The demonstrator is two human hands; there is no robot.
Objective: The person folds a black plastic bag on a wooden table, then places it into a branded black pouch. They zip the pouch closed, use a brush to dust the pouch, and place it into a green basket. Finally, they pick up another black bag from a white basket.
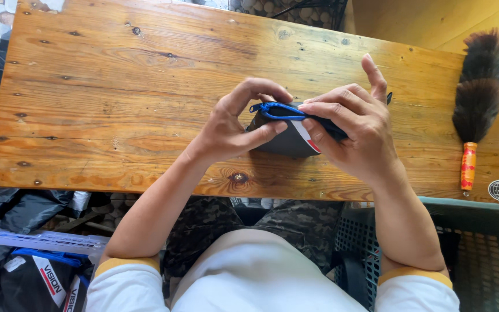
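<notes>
Left hand (229, 124): closed on the left end of the pouch; thumb presses the near side, forefinger curls over the top beside the blue zip. Firm pinch, fingers bent.
Right hand (350, 130): wraps the right end of the pouch; thumb and three fingers folded over it, forefinger stuck out straight toward the far edge, touching nothing.
Pouch (290, 138): small dark fabric case with a grey face, a red and white stripe at the lower right corner, and a blue zip (275, 110) along its top edge. Held between both hands just above the table, middle of the near half. Whether the zip is open or shut, cannot tell.
Table (116, 86): bare wooden planks, knotty, orange-brown; fills most of the view.
Feather duster (477, 92): dark brown plumes, orange and red patterned handle; lies flat at the right end of the table, well apart from the hands, handle pointing near.
Crate (480, 254): dark green plastic mesh, near right, below the table edge.
Bags (30, 277): black packets with blue trim, near left on the floor, under a clear plastic strip.
Clothing: white top with yellow cuffs, camouflage trousers.
</notes>
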